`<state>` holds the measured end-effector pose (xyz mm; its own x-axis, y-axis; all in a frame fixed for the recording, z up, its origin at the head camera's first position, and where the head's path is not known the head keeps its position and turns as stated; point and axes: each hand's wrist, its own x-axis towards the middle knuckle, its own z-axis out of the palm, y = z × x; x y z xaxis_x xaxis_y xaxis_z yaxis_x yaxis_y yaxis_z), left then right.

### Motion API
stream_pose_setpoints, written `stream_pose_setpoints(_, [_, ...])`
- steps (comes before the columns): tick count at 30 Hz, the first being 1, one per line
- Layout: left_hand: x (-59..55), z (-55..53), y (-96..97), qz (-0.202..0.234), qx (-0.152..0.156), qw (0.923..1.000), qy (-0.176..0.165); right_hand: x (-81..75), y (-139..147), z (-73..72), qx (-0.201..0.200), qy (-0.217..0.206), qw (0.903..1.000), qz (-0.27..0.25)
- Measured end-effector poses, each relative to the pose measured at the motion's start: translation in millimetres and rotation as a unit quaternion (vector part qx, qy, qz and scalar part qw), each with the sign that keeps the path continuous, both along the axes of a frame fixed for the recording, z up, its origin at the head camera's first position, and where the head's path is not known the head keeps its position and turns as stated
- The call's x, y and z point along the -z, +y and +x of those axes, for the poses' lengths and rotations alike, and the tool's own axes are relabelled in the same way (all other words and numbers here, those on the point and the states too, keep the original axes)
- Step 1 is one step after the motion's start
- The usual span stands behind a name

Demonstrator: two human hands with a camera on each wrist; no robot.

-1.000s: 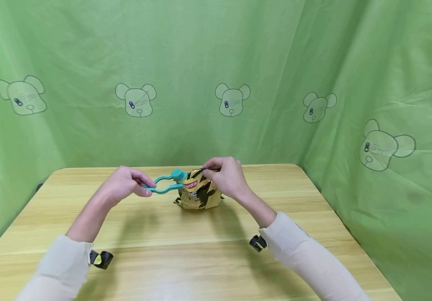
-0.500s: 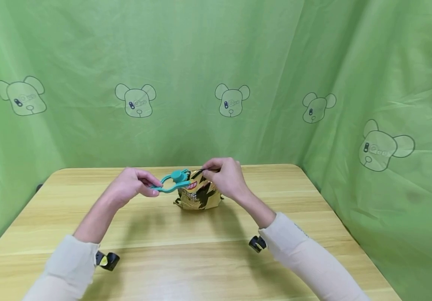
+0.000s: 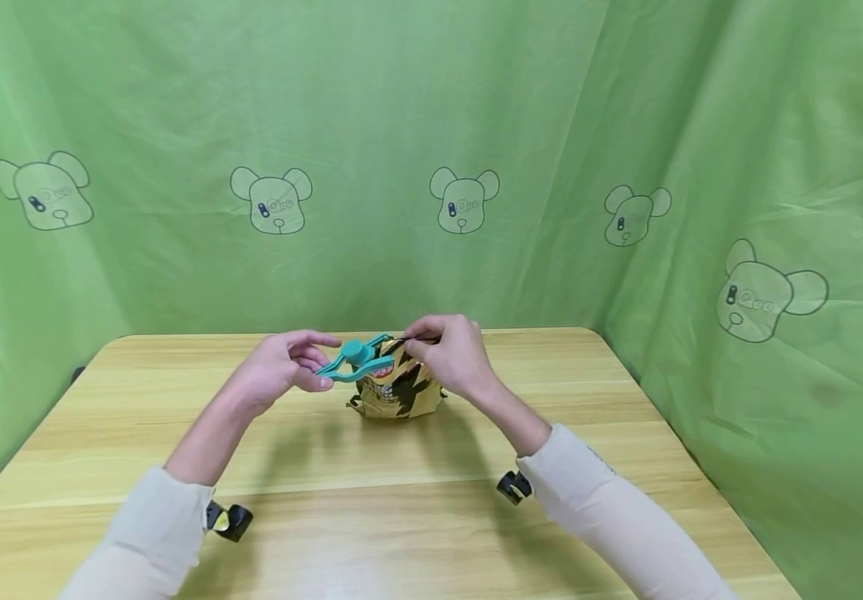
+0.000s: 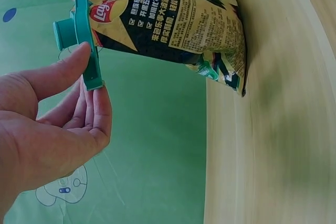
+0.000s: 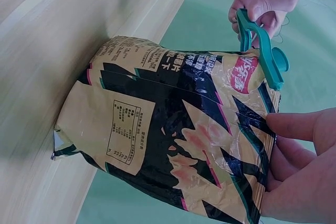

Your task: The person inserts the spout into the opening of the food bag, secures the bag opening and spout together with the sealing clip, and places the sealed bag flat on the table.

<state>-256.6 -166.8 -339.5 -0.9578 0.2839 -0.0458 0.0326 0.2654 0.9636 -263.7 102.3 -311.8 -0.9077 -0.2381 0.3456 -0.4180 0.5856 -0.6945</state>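
Note:
A gold and black chip bag (image 3: 404, 390) stands on the wooden table, its printed back facing the left wrist camera. My right hand (image 3: 452, 354) pinches the bag's top edge between thumb and fingers. A teal bag clip (image 3: 358, 353) with a round spout cap is held by my left hand (image 3: 275, 371) at its hinge end, thumb against the fingers. The clip's two arms stand apart and straddle the left part of the bag top. In the right wrist view, one arm of the clip (image 5: 269, 59) lies across the bag (image 5: 173, 114) near the red logo.
The wooden table (image 3: 371, 517) has rounded far corners. Green curtains (image 3: 371, 108) with printed bear heads hang behind it and along the right side. A black wrist camera (image 3: 236, 523) sits at the left sleeve, another (image 3: 514, 487) at the right sleeve.
My left hand has moved right, sliding the clip further over the bag top. Its index finger has lifted off the clip. The right hand and the bag have stayed in place.

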Motion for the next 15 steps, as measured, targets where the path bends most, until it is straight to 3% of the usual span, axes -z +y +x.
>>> stream_pose_setpoints(6, [0.9,-0.1,5.5,-0.02,-0.006,0.9998,0.006,-0.9,0,0.9,0.002,-0.003,1.0,-0.002])
stream_pose_setpoints(15, [3.2,-3.8,11.9,-0.009,-0.025,0.9996,0.009,0.1,0,0.7,0.003,0.002,1.0,-0.001])
